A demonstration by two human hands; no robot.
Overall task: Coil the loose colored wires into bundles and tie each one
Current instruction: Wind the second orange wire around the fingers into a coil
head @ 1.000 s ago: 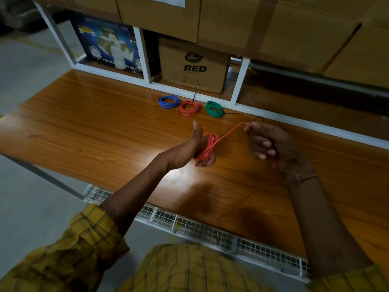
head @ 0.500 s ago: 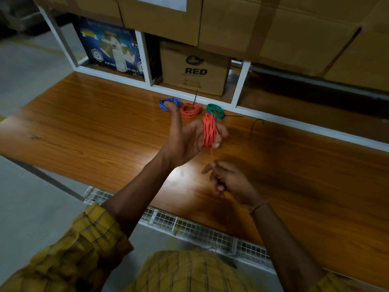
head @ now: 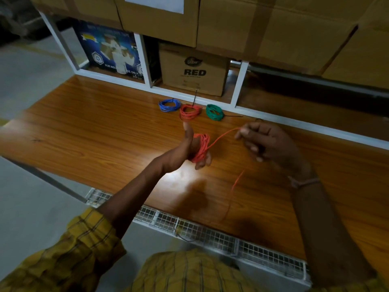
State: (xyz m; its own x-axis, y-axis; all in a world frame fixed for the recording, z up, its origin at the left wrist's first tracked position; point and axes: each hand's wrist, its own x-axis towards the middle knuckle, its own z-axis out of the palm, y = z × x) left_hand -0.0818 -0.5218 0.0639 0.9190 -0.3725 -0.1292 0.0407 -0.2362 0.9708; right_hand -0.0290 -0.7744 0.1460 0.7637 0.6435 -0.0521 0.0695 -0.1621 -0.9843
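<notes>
Since half a second ago, the right hand (head: 271,144) has moved from the lower centre of the frame, below the left hand (head: 189,150), up to the right of centre, where it pinches the red wire (head: 221,138) at its fingertips (head: 242,131). The wire strand now runs taut from the coil on the left hand up and rightward to that pinch; earlier it dropped straight down. The left hand has lowered from just in front of the finished coils to the centre of the frame and turned, thumb pointing up. A loose tail of the wire now trails toward the lower centre, over the wooden table (head: 105,133).
</notes>
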